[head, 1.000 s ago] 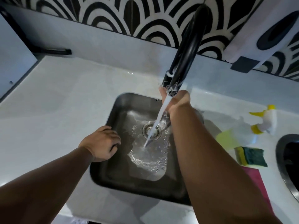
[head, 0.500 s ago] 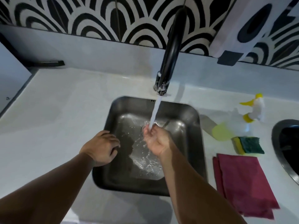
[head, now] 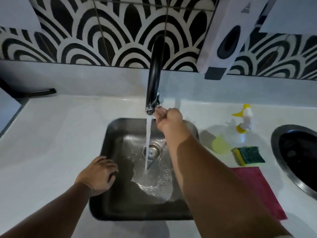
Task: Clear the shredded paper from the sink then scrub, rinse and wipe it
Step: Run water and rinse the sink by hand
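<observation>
Rect. steel sink (head: 115, 133) w/ rounded corners, set in smooth white worktop (head: 60, 134), centre. Curved matte-black tap (head: 154, 74) drops a thin stream (head: 148, 140) onto the wet basin floor, just near of the round perforated strainer (head: 153, 152). L hand (head: 97, 176) rests on sink's left rim, fingers relaxed, spread. R hand (head: 169, 119) is beside the spout tip, fingers loosely cupped, gripping nothing. Right: clear spray bottle (head: 243, 129), yellow-green sponge (head: 248, 155), magenta cloth (head: 257, 189).

Dark steel sink (head: 120, 210), rectangular, floor wet, round strainer (head: 154, 151) at middle. Black tap (head: 154, 74) running, stream (head: 148, 134) landing just in front of strainer. Green-yellow sponge (head: 250, 154) and red cloth (head: 253, 186) flat to right.
</observation>
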`<state>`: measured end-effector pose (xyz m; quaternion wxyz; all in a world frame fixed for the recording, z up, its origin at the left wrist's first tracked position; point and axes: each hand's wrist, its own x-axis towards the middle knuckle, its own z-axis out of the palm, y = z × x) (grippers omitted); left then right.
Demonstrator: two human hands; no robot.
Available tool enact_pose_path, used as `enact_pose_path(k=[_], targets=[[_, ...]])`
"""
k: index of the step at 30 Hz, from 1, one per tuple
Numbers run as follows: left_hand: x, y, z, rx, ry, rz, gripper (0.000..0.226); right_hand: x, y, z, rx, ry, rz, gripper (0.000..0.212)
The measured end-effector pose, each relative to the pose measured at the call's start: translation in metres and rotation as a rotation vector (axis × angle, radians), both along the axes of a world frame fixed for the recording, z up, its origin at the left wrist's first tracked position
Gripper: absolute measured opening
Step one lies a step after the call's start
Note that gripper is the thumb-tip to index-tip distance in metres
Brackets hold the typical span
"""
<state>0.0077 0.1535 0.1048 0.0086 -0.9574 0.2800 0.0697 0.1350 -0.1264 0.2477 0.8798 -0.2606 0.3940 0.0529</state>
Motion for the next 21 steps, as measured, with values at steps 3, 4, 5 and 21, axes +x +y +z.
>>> enact_pose_path(k=[3, 4, 5, 21], targets=[[0.000, -0.001, -0.001, -0.024, -0.019, 0.009, 0.041, -0.035, 0.001, -0.037, -0.036, -0.048, 0.181, 0.038], [0.001, -0.001, -0.002, -0.031, -0.019, 0.018, 0.039, -0.048, 0.002, -0.049, -0.058, -0.030, 0.242, 0.038], [0.001, -0.001, -0.003, -0.036, -0.008, 0.034, 0.036, -0.061, 0.005, -0.057, -0.073, 0.008, 0.283, 0.032], [0.013, -0.117, 0.030, -1.414, 0.827, 1.351, 0.019, -0.081, -0.019, -0.080, 0.241, 0.102, 0.141, 0.012]])
